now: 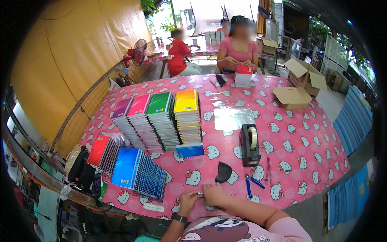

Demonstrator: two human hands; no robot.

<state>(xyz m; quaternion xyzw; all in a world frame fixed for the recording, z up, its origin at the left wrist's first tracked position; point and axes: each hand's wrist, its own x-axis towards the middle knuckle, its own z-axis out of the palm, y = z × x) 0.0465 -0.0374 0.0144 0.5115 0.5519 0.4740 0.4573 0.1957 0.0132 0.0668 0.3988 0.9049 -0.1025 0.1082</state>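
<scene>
At the near edge of the table, my left hand (188,202) and my right hand (214,195) are close together with fingers closed. Between their fingertips shows a small whitish edge, mostly covered by the hands, so its kind is unclear. A thin spiral coil (232,194) sticks out to the right, beside my right hand. Just beyond that hand lies a black half-round piece (223,172). Blue-handled pliers (254,185) rest to the right, beside a dark spiral coil (268,171). A black tape dispenser (250,146) stands behind the pliers.
To the left stand stacks of spiral notebooks with blue (125,167), red (98,150), yellow (186,101) and green (160,103) covers. A small blue notebook (190,150) lies before them. Across the table, a person handles a red-topped stack (244,76). Cardboard boxes (305,76) are far right.
</scene>
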